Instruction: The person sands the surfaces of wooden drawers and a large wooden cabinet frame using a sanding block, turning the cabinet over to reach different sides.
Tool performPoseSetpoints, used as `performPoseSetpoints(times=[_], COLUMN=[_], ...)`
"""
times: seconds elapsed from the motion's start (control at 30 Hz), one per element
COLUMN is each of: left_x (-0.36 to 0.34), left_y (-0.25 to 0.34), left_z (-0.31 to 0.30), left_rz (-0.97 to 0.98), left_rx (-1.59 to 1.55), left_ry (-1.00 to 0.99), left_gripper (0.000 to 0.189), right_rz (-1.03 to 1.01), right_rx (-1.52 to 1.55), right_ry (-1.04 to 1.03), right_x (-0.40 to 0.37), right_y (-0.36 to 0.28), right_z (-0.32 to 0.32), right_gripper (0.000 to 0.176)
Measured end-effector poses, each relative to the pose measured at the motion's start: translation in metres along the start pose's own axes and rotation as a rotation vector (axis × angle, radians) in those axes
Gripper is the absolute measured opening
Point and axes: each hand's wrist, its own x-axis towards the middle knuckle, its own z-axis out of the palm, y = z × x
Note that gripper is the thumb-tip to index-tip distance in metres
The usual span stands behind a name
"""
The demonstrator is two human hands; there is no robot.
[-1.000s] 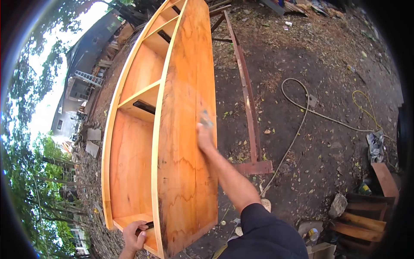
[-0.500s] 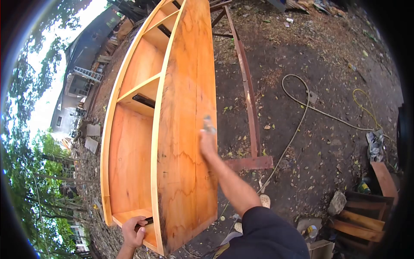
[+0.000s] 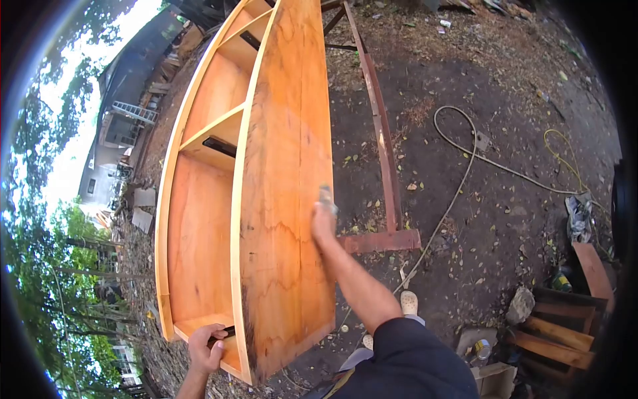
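Observation:
A long orange-brown wooden cabinet [image 3: 282,166] with open compartments on its left side fills the middle of the view. My right hand [image 3: 324,223] is wrapped round a small tool [image 3: 325,194], blurred by motion, at the right edge of the broad wooden panel. What kind of tool it is cannot be made out. At the cabinet's lower left end, my left hand [image 3: 207,347] has its fingers closed at a dark slot in the end board; whether it holds something there is hidden.
A reddish metal frame [image 3: 382,139] stands right of the cabinet. A hose [image 3: 458,193] loops over the ground. At the lower right lie wooden boards [image 3: 555,346], a stone [image 3: 520,308], a can [image 3: 482,347] and a cardboard box [image 3: 495,382].
My right hand and its tool have shifted slightly down and to the right along the panel. The left hand stays at the end board, with almost no movement.

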Motion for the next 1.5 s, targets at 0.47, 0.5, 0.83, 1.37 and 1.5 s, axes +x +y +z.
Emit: performPoseSetpoints(times=[0.47,0.5,0.83,1.37,1.5], left_x=[0.001,-0.001,0.000,-0.004,-0.003], left_y=[-0.002,-0.003,-0.004,-0.010,-0.019], left_z=[0.001,0.000,0.004,0.003,0.004], left_rz=[-0.007,-0.001,0.022,0.049,0.104], left_rx=[-0.021,-0.026,-0.034,-0.021,0.004], left_ry=[-0.013,-0.004,-0.026,-0.068,-0.064], left_gripper=[0.039,0.039,0.038,0.033,0.033], right_rz=[0.176,-0.088,-0.613,-0.389,-0.561], right_rx=[0.012,0.112,0.344,0.255,0.312], right_ry=[0.043,0.006,-0.064,-0.029,-0.077], right_x=[0.000,-0.023,-0.112,-0.104,-0.162], right_y=[0.056,0.039,0.045,0.114,0.060], right_z=[0.008,0.016,0.014,0.006,0.009], right_gripper=[0.059,0.060,0.059,0.060,0.059])
